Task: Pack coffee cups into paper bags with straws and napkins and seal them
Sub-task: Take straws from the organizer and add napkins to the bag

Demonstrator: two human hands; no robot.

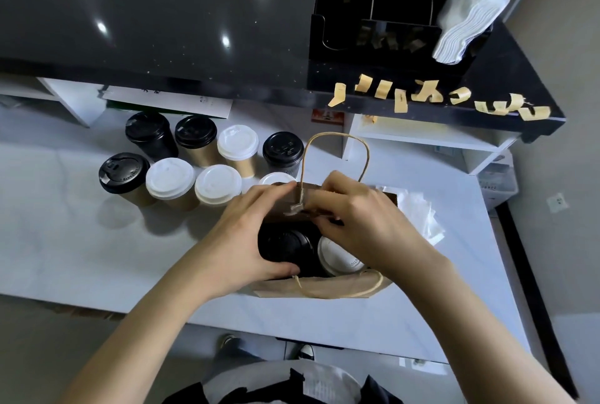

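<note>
Standing open at lower centre of the frame, the brown paper bag [311, 288] rests on a white marbled counter [81, 241] and holds a black-lidded cup [285, 246] beside a white-lidded cup [337, 259]. Its far handle [334, 143] loops upright; the near one [344, 290] droops over the front rim. Behind the bag to the left, nine more lidded cups [194, 160] cluster in two rows, and crumpled clear plastic [418, 215] lies just right of it. A glossy black raised ledge crosses the upper frame, with tan tape strips [438, 98] stuck along its right edge and a black dispenser box [373, 7] above them. The counter's near edge runs below the bag, floor and shoes beneath; bare counter stretches at left. The left hand [246, 234] curls round the bag's left side, thumb at the near rim. The right hand [360, 208] pinches the far rim at the handle's base.
</note>
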